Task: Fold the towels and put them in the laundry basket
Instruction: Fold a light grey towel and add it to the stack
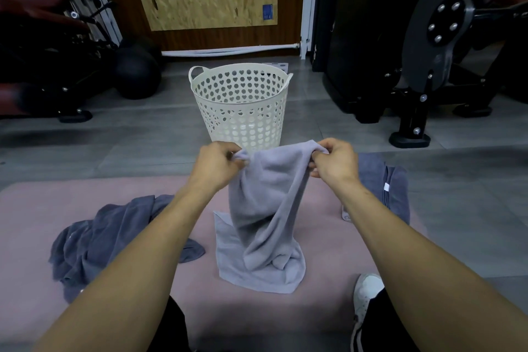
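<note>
Towels remain unfolded: both hands, left hand (218,161) and right hand (333,161), pinch the light towel's (263,217) top edge; laundry basket (241,106) at 12 o'clock looks empty; darker towels at 9 o'clock (114,237) and 3 o'clock (383,183) wait.

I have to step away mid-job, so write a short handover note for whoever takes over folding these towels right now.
Left hand and right hand: each pinches the top edge of the light grey towel, held up with its lower end bunched on the pink mat.
Dark towel: crumpled on the mat, at left.
Second dark towel: at right, partly off the mat.
Laundry basket: upright on the floor beyond the mat; no towel seen in it.
Done: nothing folded.
Left: fold all three, put them in the basket.
</note>
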`<state>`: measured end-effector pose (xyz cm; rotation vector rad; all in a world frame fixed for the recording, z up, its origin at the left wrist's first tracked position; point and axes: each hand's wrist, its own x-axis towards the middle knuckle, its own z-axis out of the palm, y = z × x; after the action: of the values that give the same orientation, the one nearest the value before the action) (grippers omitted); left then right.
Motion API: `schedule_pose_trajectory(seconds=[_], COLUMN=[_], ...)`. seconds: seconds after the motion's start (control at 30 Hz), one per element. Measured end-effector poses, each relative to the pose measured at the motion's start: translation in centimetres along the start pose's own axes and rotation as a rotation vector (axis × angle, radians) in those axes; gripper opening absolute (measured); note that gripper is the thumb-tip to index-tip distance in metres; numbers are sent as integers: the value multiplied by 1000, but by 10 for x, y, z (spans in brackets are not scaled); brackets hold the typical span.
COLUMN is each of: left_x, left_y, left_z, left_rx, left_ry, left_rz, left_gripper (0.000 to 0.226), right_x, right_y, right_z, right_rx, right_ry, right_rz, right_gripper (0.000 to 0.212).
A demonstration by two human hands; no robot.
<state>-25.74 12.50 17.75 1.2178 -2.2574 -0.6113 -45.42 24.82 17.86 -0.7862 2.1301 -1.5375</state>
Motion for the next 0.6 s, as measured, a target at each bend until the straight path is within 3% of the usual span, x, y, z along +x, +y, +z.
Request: schedule_pose_trajectory(seconds=[0.07,0.13,0.2,0.33,0.43,0.5,0.57,0.6], left_x=[-3,-4,-2,-6,-3,1,-4,-9], left_y=[9,17,18,12,2,-6,-5,-2], left_z=[2,0,-3,-2,3,3,4,4], left_rx=[-284,-576,-705,-444,-380,-106,191,221], left_ry=[-91,-79,-68,-219,-1,118,76,68], left_rz=[-103,-250,-274,-141,-52,3,-13,-55], left_gripper=[16,14,15,7,14,18,20,19], right_x=[2,1,2,0,-4,-3,-3,-7], right_y=[1,-1,0,3,-1,0,3,4], right_z=[-3,-5,-6,-10,-10,-8,-4,-4], right_rx=[-89,-138,-134,-146,-13,50,23,0], right_ry=[-10,-4,11,-5,47,54,-12,-39], right_rz=[-41,-83,-142,-250,-287,-182,-23,11], right_gripper=[19,18,19,25,23,23,26,27])
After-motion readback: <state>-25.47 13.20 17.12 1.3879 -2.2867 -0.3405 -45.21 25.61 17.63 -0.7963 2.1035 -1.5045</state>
